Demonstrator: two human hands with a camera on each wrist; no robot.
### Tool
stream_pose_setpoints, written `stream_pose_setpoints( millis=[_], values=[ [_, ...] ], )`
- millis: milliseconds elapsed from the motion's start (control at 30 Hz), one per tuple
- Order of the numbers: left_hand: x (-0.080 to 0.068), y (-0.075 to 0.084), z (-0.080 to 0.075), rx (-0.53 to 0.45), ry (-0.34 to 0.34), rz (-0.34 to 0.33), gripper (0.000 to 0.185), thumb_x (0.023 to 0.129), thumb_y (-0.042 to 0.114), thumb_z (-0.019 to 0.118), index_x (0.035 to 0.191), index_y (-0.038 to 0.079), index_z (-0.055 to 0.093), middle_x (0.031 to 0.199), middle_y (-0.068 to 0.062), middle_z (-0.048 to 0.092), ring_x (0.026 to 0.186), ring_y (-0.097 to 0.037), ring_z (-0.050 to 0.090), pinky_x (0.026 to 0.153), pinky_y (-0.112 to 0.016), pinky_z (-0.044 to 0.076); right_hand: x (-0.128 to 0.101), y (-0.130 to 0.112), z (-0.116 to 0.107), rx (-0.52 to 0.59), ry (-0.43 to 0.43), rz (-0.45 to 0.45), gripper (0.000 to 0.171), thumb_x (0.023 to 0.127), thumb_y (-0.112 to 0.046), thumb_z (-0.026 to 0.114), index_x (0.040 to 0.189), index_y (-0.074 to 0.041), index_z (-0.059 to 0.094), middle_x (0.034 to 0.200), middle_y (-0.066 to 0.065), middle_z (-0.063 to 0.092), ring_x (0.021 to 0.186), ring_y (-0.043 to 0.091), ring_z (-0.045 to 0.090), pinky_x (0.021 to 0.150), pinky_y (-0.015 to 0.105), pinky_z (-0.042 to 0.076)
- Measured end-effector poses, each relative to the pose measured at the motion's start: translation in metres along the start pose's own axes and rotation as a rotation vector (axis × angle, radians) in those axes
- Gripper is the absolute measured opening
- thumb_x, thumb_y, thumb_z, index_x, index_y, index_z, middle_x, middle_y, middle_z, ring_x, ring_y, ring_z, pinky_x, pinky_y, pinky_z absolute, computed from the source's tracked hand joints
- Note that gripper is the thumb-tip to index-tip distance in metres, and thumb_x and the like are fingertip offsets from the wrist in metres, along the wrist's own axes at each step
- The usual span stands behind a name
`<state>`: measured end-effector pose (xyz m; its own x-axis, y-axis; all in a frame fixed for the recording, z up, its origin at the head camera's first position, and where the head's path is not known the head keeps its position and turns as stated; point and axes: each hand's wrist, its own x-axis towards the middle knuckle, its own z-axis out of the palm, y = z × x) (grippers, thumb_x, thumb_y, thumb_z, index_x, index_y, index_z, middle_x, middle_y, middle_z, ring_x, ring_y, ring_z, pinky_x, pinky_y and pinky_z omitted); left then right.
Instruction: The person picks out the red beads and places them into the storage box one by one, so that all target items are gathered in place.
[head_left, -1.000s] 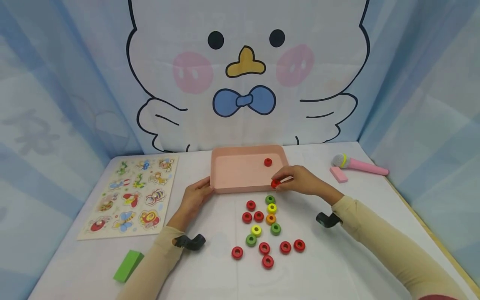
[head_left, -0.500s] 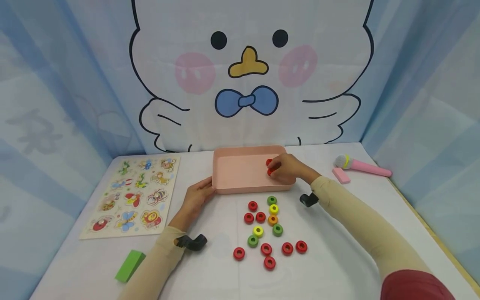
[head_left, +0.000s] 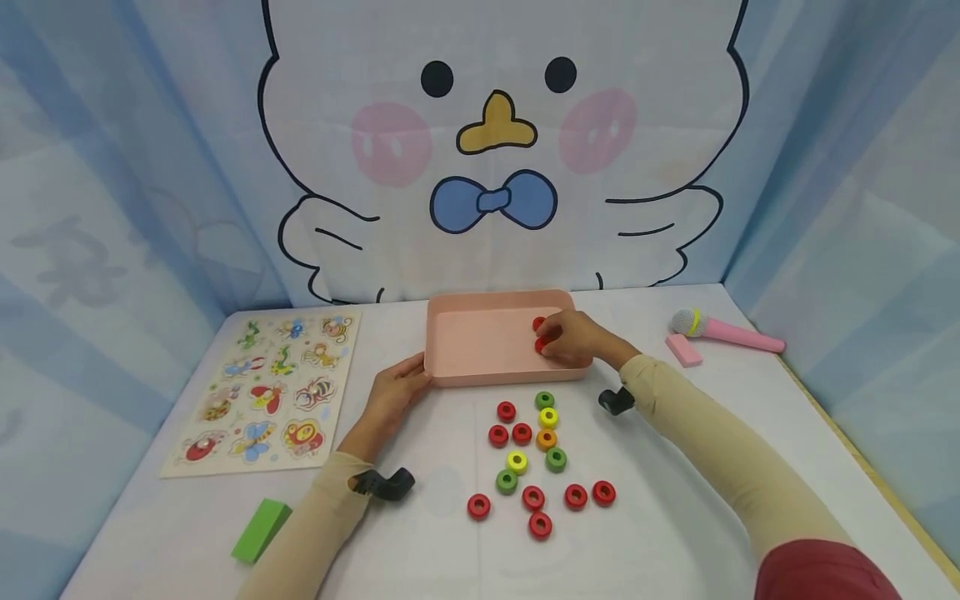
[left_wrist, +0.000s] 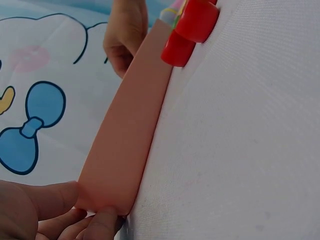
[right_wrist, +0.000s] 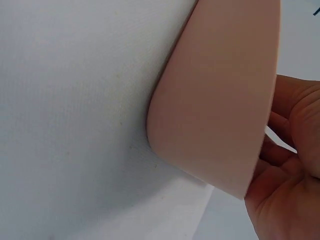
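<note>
Since a second ago the right hand (head_left: 573, 337) has carried a red ring (head_left: 542, 344) from the near right corner of the pink tray (head_left: 480, 346) over the rim and into the tray's right end; over the last half second it has hardly moved. Its fingers are curled round that ring and pinch it just near of a second red ring (head_left: 537, 323) lying on the tray floor; whether the two touch cannot be told. The left hand (head_left: 393, 398) has stayed at the tray's near left corner, thumb and fingertips gripping the low wall there, which the left wrist view shows as fingers (left_wrist: 60, 200) closed on the corner (left_wrist: 107, 200). The tray sits toward the far side of the table (head_left: 675, 467), with bare cloth between it and the backdrop, and its left and middle floor is open. Near of the tray lies a loose cluster of rings (head_left: 536, 458), red, green, yellow and orange, well apart from the table's near edge. A puzzle board (head_left: 270, 387) lies left, a green block (head_left: 260, 531) near left, and a toy microphone (head_left: 723, 331) with a pink block (head_left: 683, 350) far right.
</note>
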<state>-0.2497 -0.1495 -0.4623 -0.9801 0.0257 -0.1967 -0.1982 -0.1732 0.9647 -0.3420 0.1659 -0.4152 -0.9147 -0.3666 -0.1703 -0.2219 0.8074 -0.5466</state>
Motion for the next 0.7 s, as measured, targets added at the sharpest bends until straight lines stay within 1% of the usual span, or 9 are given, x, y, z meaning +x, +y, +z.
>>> stream_pose_setpoints(
  millis=[133, 267, 333, 467, 567, 700],
  values=[
    [0.001, -0.002, 0.001, -0.004, 0.008, -0.014, 0.051, 0.095, -0.004, 0.058, 0.144, -0.002, 0.045, 0.147, -0.018, 0.045, 0.132, -0.028, 0.046, 0.105, -0.032, 0.044, -0.008, 0.001, -0.003, 0.004, 0.016, -0.003, 0.040, 0.087, -0.013, 0.076, 0.124, -0.004, 0.065, 0.120, 0.014, 0.062, 0.109, 0.030, 0.055, 0.101, 0.042, 0.049],
    [0.001, -0.003, 0.000, 0.001, 0.008, -0.029, 0.051, 0.095, -0.003, 0.058, 0.144, -0.001, 0.046, 0.146, -0.018, 0.045, 0.132, -0.027, 0.046, 0.105, -0.032, 0.044, -0.026, -0.008, -0.010, 0.016, 0.032, -0.001, 0.043, 0.089, -0.013, 0.074, 0.128, -0.002, 0.062, 0.123, 0.015, 0.062, 0.112, 0.030, 0.057, 0.098, 0.041, 0.051],
    [0.001, -0.003, 0.000, 0.003, 0.003, -0.026, 0.051, 0.095, -0.004, 0.058, 0.144, -0.002, 0.045, 0.146, -0.018, 0.046, 0.132, -0.027, 0.046, 0.105, -0.032, 0.043, -0.037, -0.012, -0.013, 0.031, 0.047, -0.022, 0.043, 0.090, -0.013, 0.073, 0.129, -0.001, 0.061, 0.125, 0.016, 0.061, 0.115, 0.031, 0.056, 0.098, 0.042, 0.051],
    [0.000, 0.000, 0.000, 0.008, -0.004, -0.013, 0.051, 0.096, -0.003, 0.057, 0.145, -0.002, 0.045, 0.146, -0.017, 0.046, 0.132, -0.026, 0.046, 0.105, -0.031, 0.044, -0.064, -0.013, -0.017, 0.064, 0.087, -0.088, 0.041, 0.091, -0.012, 0.072, 0.129, 0.000, 0.060, 0.127, 0.018, 0.060, 0.117, 0.033, 0.056, 0.097, 0.044, 0.051],
    [0.000, 0.001, 0.000, 0.009, -0.003, -0.014, 0.051, 0.096, -0.003, 0.057, 0.145, -0.002, 0.045, 0.146, -0.017, 0.046, 0.132, -0.025, 0.047, 0.105, -0.031, 0.044, -0.088, -0.011, -0.017, 0.063, 0.106, -0.132, 0.039, 0.091, -0.011, 0.071, 0.127, 0.000, 0.062, 0.125, 0.018, 0.060, 0.115, 0.032, 0.056, 0.097, 0.045, 0.052],
    [0.001, 0.001, -0.001, 0.000, -0.002, -0.019, 0.051, 0.096, -0.004, 0.056, 0.145, -0.002, 0.044, 0.146, -0.017, 0.046, 0.132, -0.025, 0.047, 0.104, -0.030, 0.044, -0.121, -0.006, -0.012, 0.076, 0.082, -0.177, 0.038, 0.089, -0.010, 0.073, 0.125, 0.000, 0.063, 0.122, 0.016, 0.061, 0.113, 0.032, 0.058, 0.095, 0.044, 0.052]
  ],
)
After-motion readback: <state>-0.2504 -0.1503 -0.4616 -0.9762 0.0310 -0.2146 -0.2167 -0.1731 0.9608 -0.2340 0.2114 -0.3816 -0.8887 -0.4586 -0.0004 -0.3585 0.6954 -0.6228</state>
